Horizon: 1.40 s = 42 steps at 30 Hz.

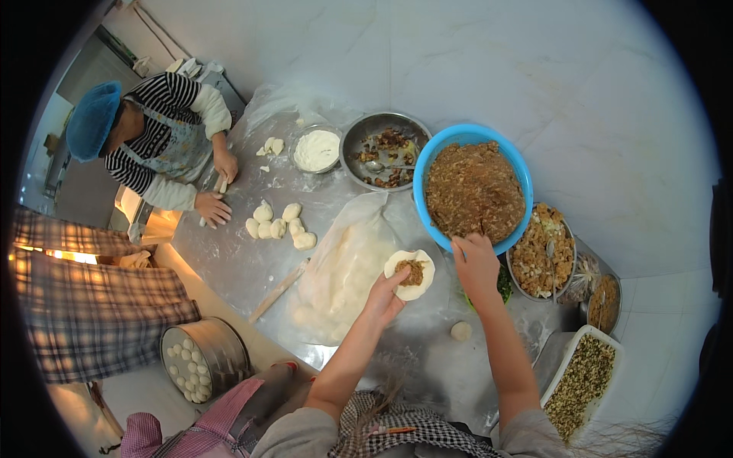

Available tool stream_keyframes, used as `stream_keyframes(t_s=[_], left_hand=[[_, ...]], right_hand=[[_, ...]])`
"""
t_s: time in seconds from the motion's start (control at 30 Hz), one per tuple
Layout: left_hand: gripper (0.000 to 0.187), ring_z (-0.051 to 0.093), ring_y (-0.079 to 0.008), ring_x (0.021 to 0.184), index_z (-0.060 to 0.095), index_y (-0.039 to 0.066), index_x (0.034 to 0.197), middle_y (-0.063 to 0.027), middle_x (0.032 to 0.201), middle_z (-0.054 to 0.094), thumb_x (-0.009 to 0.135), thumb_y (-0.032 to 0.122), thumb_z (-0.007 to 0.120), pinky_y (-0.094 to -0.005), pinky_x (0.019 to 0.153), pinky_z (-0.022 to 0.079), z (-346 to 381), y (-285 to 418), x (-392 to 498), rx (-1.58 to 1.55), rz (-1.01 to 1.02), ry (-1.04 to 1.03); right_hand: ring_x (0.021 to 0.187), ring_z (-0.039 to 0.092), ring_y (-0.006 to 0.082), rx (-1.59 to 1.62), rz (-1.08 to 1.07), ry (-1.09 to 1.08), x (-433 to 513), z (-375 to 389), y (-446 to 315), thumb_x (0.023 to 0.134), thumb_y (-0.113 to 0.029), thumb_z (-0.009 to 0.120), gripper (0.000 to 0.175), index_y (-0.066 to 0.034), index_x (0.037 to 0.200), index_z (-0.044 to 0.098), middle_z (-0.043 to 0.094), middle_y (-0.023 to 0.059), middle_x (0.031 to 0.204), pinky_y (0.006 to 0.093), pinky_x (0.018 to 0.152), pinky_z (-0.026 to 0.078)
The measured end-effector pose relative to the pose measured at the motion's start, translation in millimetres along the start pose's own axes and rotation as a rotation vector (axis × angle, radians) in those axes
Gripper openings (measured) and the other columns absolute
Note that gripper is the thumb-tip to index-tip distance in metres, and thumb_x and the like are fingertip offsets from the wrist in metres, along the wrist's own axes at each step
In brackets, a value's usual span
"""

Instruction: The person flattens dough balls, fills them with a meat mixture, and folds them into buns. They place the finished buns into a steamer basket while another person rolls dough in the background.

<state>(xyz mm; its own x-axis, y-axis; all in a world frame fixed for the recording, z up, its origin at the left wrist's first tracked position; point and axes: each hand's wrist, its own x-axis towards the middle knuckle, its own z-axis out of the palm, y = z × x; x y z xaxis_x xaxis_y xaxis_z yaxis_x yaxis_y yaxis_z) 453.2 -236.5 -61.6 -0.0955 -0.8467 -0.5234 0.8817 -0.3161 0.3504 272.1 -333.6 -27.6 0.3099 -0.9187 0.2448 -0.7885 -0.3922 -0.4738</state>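
Note:
My left hand [388, 297] holds a round dough wrapper [425, 285], with the thumb resting over it. A lump of brown minced filling [411, 273] sits in the middle of the wrapper. At the near rim of a blue plastic basin [424, 213], the fingers of my right hand [476, 260] are curled inward. Whether they grip a utensil is hidden from this angle. Brown minced filling [472, 189] is heaped in the basin. Below my right wrist, a single small dough piece [461, 331] lies on the metal table [418, 349].
Dough lies under a plastic sheet [349, 257], beside a rolling pin [279, 290]. Opposite, a co-worker [166, 131] handles a dough strip. Steel bowls [358, 129] stand behind; a white tub [550, 389] of chopped filling is at right. A steamer [229, 338] holds several buns at lower left.

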Motion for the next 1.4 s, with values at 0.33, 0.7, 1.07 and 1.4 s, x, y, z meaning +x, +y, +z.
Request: stream_keyframes(t_s=[0.33, 0.7, 1.07, 1.4], left_hand=[[0.049, 0.062, -0.0176, 0.112, 0.051, 0.003, 0.133, -0.0081, 0.122, 0.062, 0.088, 0.004, 0.069, -0.0318, 0.092, 0.053, 9, -19, -72, 0.318, 0.034, -0.166], [0.043, 0.063, -0.0172, 0.108, 0.053, 0.002, 0.128, -0.0077, 0.119, 0.064, 0.088, 0.003, 0.07, -0.0316, 0.092, 0.053, -3, -44, -136, 0.318, 0.041, -0.128], [0.044, 0.064, -0.0157, 0.105, 0.053, 0.005, 0.129, -0.0058, 0.118, 0.064, 0.089, 0.008, 0.071, -0.0301, 0.087, 0.053, -9, -57, -187, 0.371, -0.045, -0.199], [0.045, 0.063, -0.0173, 0.107, 0.048, 0.001, 0.134, -0.0097, 0.121, 0.061, 0.092, 0.008, 0.064, -0.0309, 0.09, 0.053, -24, -60, -208, 0.459, -0.082, -0.336]], right_hand=[[0.062, 0.059, 0.0076, 0.768, 0.582, -0.578, -82, -51, -42, 0.088, -0.026, 0.073, 0.027, 0.0012, 0.088, 0.073, 0.067, 0.0038, 0.072, 0.0253, 0.052, 0.048], [0.065, 0.06, 0.0079, 0.81, 0.463, -0.369, -135, -85, -83, 0.087, -0.014, 0.074, 0.017, 0.0015, 0.094, 0.071, 0.067, 0.0035, 0.078, 0.0245, 0.05, 0.05], [0.068, 0.059, 0.0094, 0.807, 0.385, -0.399, -180, -112, -100, 0.086, -0.014, 0.075, 0.017, 0.0015, 0.093, 0.071, 0.066, 0.0049, 0.087, 0.0245, 0.05, 0.051], [0.066, 0.059, 0.0114, 0.636, 0.242, -0.48, -197, -130, -121, 0.086, -0.018, 0.074, 0.018, -0.0011, 0.091, 0.069, 0.065, 0.005, 0.081, 0.0264, 0.052, 0.047]])
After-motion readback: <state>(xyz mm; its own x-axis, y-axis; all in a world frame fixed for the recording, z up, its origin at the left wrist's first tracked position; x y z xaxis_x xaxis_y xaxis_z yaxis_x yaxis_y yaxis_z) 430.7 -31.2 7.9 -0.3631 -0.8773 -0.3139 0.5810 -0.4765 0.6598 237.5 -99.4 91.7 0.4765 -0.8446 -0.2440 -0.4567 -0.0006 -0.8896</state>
